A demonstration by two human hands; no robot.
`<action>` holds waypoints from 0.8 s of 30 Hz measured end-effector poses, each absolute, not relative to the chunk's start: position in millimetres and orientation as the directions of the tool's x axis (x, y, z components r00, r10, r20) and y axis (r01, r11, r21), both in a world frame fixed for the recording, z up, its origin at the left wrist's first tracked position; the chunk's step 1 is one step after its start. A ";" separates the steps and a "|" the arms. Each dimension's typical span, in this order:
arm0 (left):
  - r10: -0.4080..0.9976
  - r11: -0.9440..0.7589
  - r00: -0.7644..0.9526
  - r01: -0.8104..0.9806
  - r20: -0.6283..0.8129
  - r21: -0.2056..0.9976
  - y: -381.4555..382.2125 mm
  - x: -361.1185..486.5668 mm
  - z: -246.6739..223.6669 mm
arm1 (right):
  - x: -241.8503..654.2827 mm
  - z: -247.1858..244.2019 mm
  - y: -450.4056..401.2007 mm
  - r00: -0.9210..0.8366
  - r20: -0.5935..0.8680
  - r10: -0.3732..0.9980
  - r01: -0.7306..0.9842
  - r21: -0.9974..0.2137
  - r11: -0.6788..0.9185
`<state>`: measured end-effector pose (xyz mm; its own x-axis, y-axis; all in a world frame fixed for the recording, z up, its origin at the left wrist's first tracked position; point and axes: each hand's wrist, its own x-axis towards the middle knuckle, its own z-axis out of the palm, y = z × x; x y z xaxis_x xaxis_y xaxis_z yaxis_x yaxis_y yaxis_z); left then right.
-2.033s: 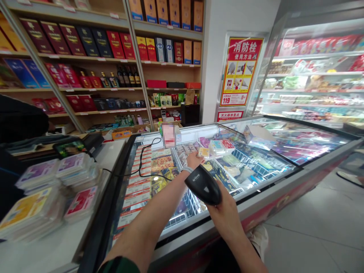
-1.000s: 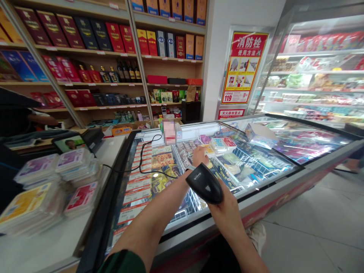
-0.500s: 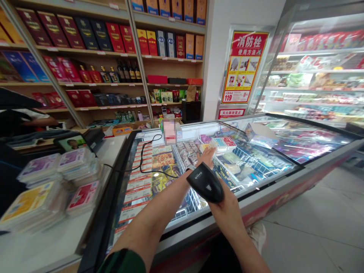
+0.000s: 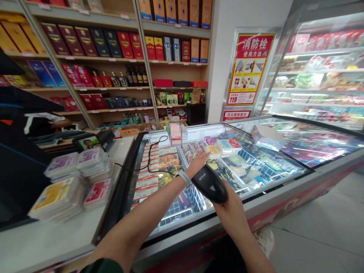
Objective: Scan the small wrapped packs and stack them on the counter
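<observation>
My right hand [image 4: 231,201] is wrapped around a black handheld barcode scanner [image 4: 209,183], its head pointing to the upper left and its cable trailing left. Beyond it, my left hand [image 4: 199,162] reaches over the chest freezer's glass with fingers stretched out; a grey band circles that wrist. Its fingertips are by a flat yellow-labelled pack [image 4: 213,151]; whether they touch it cannot be made out. Right beside that pack lie similar packs with blue and red labels [image 4: 229,146]. Part of the left hand's underside is hidden behind the scanner.
Stacked clear-cased packs [image 4: 58,195] with yellow, purple and red labels stand on the white counter [image 4: 82,231] at left. A black cable [image 4: 149,155] loops over price labels on the freezer [image 4: 250,212]. An open carton [image 4: 267,140] lies farther right. A person's dark sleeve [image 4: 17,151] shows at left.
My left hand has drawn back to the left from the yellow-labelled pack, uncovering more of it. The view has turned slightly left. The scanner stays in my right hand.
</observation>
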<state>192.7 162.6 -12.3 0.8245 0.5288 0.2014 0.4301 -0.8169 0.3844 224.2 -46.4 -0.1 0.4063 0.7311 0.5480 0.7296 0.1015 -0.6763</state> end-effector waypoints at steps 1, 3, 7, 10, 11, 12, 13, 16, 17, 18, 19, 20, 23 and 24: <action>0.547 -0.809 0.808 0.442 0.219 0.387 158.6 182.5 -7.9 | 224.0 -0.9 -46.1 0.407 0.547 0.732 0.728 -0.678 0.101; 0.550 -0.806 0.804 0.439 0.228 0.396 150.5 162.7 -0.5 | 223.6 -1.9 -45.7 0.411 0.531 0.741 0.722 -0.686 0.091; 0.546 -0.818 0.810 0.461 0.213 0.344 141.4 128.4 5.1 | 223.3 -1.6 -45.9 0.413 0.501 0.761 0.710 -0.700 0.075; 0.559 -0.823 0.796 0.497 0.234 0.275 139.1 104.7 3.3 | 223.4 -1.1 -47.0 0.412 0.501 0.761 0.713 -0.697 0.072; 0.562 -0.824 0.789 0.509 0.246 0.251 138.1 96.2 2.8 | 223.4 -0.9 -47.5 0.411 0.501 0.762 0.715 -0.695 0.072; 0.565 -0.824 0.783 0.519 0.260 0.226 137.0 87.2 2.9 | 223.4 -0.6 -48.0 0.408 0.500 0.764 0.717 -0.694 0.072; 0.567 -0.824 0.777 0.530 0.274 0.201 135.5 77.8 3.4 | 223.3 -0.3 -48.4 0.405 0.498 0.767 0.717 -0.694 0.072; 0.587 -0.805 0.748 0.580 0.310 0.126 130.8 46.8 7.8 | 222.8 0.7 -49.6 0.399 0.493 0.773 0.711 -0.699 0.078; 0.605 -0.786 0.727 0.609 0.325 0.102 129.5 35.8 9.6 | 222.7 0.8 -49.9 0.398 0.494 0.773 0.710 -0.700 0.082; 0.628 -0.761 0.701 0.645 0.337 0.076 128.3 24.8 11.3 | 222.6 0.7 -50.1 0.398 0.497 0.772 0.709 -0.700 0.085; 0.656 -0.725 0.665 0.687 0.357 0.051 127.2 13.7 13.0 | 222.5 0.5 -50.2 0.396 0.498 0.771 0.710 -0.698 0.086; 0.676 -0.690 0.634 0.723 0.375 0.022 126.1 2.5 14.5 | 222.4 0.1 -50.3 0.396 0.499 0.771 0.713 -0.696 0.085; 0.721 -0.570 0.541 0.818 0.433 -0.075 121.8 -30.1 18.0 | 222.3 -1.6 -50.3 0.402 0.498 0.768 0.718 -0.692 0.073; 0.736 -0.521 0.506 0.848 0.451 -0.100 120.0 -40.4 18.7 | 222.3 -2.0 -50.3 0.404 0.500 0.766 0.719 -0.691 0.072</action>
